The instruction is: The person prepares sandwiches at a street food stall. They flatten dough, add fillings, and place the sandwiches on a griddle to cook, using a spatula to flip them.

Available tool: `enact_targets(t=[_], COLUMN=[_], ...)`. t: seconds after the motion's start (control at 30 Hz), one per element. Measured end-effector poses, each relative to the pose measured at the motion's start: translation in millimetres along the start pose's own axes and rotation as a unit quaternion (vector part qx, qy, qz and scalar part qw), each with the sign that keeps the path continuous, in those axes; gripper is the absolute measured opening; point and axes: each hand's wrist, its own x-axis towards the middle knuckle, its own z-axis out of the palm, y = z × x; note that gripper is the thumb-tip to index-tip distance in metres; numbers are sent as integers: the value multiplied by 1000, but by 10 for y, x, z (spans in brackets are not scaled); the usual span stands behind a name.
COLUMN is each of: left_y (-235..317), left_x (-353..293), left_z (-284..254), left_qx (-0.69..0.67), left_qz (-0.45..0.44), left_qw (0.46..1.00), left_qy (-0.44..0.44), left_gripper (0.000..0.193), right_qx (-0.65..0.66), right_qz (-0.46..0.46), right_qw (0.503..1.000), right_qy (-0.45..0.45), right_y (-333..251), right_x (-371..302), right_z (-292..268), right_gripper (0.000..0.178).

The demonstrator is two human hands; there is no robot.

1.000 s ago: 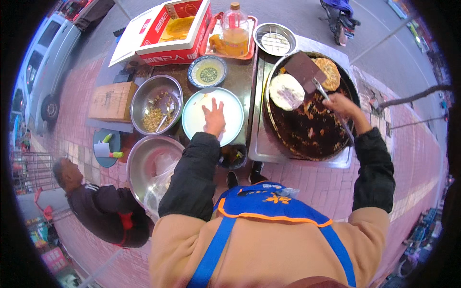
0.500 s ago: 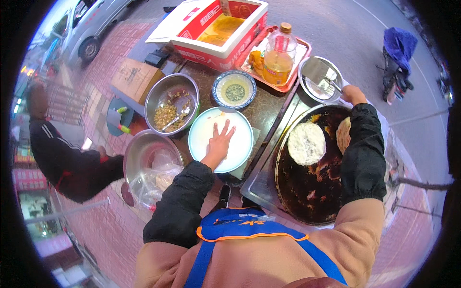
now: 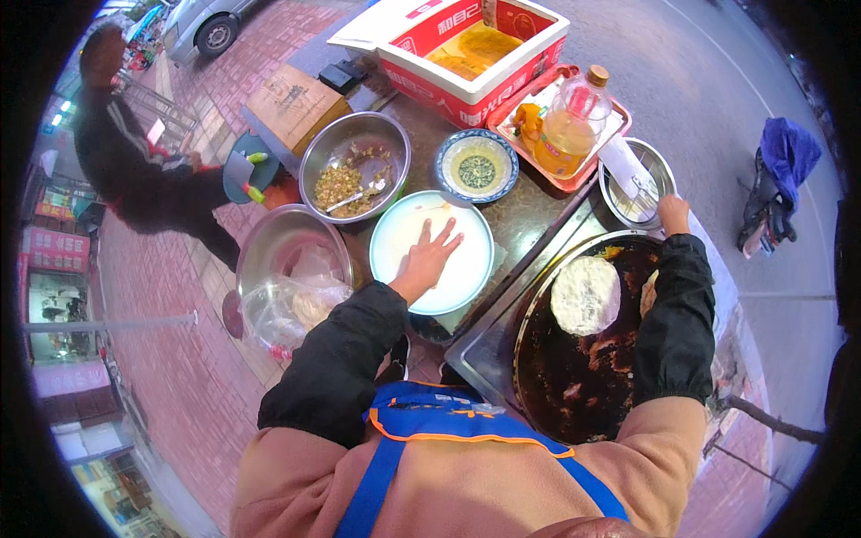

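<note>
My left hand [image 3: 430, 260] lies spread on a white round plate [image 3: 466, 278] with a pale blue rim. Its fingers are stretched out and hold nothing. In my right hand [image 3: 674, 215] is the handle of a metal spatula [image 3: 628, 170], its wide blade raised over a steel bowl [image 3: 665, 176] at the griddle's far edge. Below my right forearm is a round dark griddle [image 3: 574, 386]. A pale flatbread [image 3: 586, 296] lies on it, and a second flatbread [image 3: 648, 294] is mostly hidden by my sleeve.
Around the plate are a steel bowl of chopped filling [image 3: 341, 188] with a spoon, a blue-patterned bowl [image 3: 477, 166], and a steel basin [image 3: 269, 247] with a plastic bag. Farther off stand an oil bottle [image 3: 569, 125] on a red tray and a foam box [image 3: 475, 85]. A person [image 3: 134, 152] is at left.
The spatula's blade has turned and now catches the light above the steel bowl. My left hand stays on the plate. The view has shifted, and the person at left stands more upright.
</note>
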Motion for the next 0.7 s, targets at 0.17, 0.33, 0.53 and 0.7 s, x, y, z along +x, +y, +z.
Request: enact_targets(t=[0.17, 0.33, 0.53, 0.7], left_y=[-69, -136, -182, -592], left_x=[-68, -116, -222, -812], left_z=[101, 209, 160, 110], left_qx=[-41, -135, -426, -470], left_qz=[24, 31, -12, 29], left_qw=[998, 977, 879, 843], left_qy=[49, 161, 212, 260], left_gripper=[90, 37, 22, 21], right_qx=[85, 331, 367, 334], right_qz=[31, -107, -224, -163], right_qw=[996, 926, 897, 927], right_qy=[13, 148, 104, 51], right_y=[-356, -1860, -3512, -3937], right_x=[-118, -225, 23, 198], right_z=[-723, -1685, -2207, -2035], right_gripper=[21, 22, 40, 52])
